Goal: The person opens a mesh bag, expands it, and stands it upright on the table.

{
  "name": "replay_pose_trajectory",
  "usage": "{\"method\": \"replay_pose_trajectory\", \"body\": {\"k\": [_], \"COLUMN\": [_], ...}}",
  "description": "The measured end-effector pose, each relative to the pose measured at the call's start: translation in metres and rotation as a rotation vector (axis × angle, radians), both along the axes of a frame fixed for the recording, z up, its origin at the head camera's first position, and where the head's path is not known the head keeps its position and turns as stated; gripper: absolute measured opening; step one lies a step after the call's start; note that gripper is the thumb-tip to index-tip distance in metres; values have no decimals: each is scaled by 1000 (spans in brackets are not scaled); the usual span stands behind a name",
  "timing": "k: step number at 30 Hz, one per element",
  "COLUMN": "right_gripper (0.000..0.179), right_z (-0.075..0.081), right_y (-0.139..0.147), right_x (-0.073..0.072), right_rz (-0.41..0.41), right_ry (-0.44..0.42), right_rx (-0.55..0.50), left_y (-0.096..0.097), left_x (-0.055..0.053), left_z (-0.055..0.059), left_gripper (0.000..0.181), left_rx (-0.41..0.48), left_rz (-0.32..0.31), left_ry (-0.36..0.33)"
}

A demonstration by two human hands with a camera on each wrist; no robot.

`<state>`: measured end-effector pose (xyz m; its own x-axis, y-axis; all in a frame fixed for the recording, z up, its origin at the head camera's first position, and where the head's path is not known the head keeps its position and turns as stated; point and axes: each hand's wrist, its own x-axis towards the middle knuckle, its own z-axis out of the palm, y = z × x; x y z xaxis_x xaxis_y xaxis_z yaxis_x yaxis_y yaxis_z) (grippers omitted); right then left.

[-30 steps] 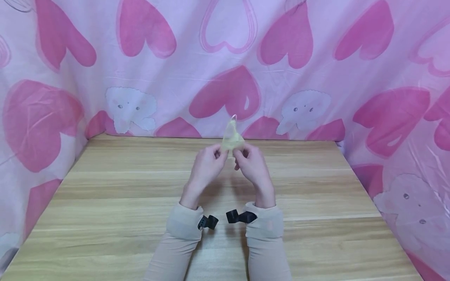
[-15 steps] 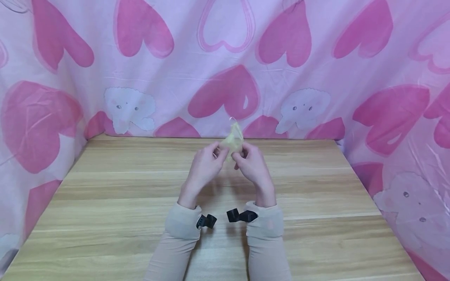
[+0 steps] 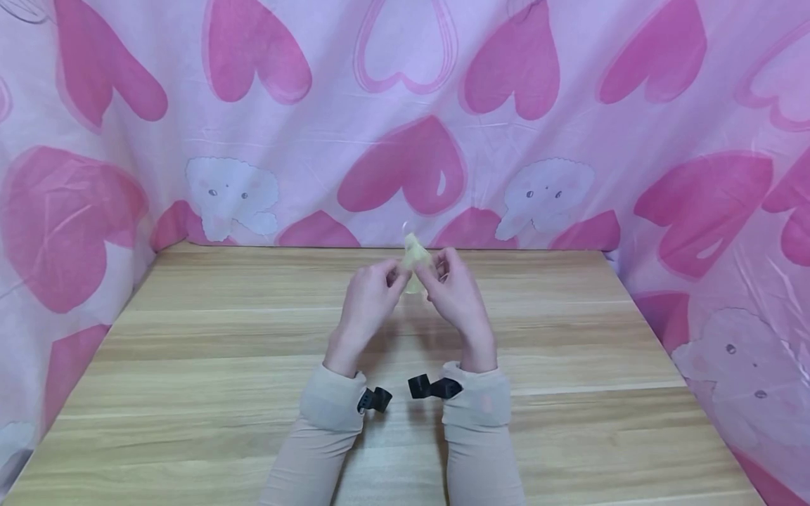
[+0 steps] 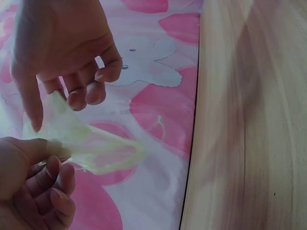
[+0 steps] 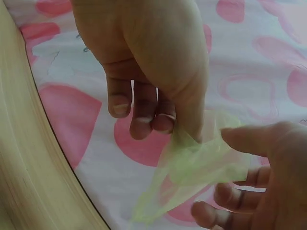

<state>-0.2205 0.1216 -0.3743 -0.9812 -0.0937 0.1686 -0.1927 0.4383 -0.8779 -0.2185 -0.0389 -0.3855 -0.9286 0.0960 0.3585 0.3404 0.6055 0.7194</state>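
Observation:
Between both hands, above the far part of the table, is a small sheer pale-yellow drawstring pouch (image 3: 415, 258), crumpled and see-through. Its narrow end points up and away, with a thin white cord loop (image 3: 406, 228) sticking out beyond. The left hand (image 3: 373, 295) pinches one side of the pouch with thumb and fingers. On the other side, the right hand (image 3: 457, 292) grips it; in the right wrist view the thumb (image 5: 192, 120) reaches down into the gauzy fabric (image 5: 184, 165). The left wrist view shows the cloth (image 4: 96, 148) stretched between the two hands.
The wood-grain table (image 3: 190, 393) lies beneath the hands. A pink curtain (image 3: 405, 105) with hearts surrounds its back and sides. A black camera (image 3: 375, 400) sits at the left cuff and another black camera (image 3: 433, 387) at the right.
The pouch has sunk lower between the hands and part of it now hangs below the fingertips. The cord loop has dropped and moved left. The right hand's thumb and fingers have shifted on the fabric.

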Motion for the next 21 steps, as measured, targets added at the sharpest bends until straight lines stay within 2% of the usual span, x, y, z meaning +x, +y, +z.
{"method": "replay_pose_trajectory", "body": {"k": [7,13,16,21], "right_gripper": [15,8,11,14], "right_z": [0,1,1,1], "right_y": [-1,0,0,0], "right_x": [-1,-1,-1,-1], "right_rz": [-49,-38,-17,15], "right_ry": [107,132,154,171], "right_rx": [33,28,38,54], "left_y": [-1,-2,-2,0], "left_x": [0,1,1,0], "left_z": [0,-1,0,0], "left_gripper": [15,28,31,23], "left_rx": [-26,-29,-41,-68], "left_rz": [-23,-39,-35,-1], "left_ry": [-28,-33,-3,83]}}
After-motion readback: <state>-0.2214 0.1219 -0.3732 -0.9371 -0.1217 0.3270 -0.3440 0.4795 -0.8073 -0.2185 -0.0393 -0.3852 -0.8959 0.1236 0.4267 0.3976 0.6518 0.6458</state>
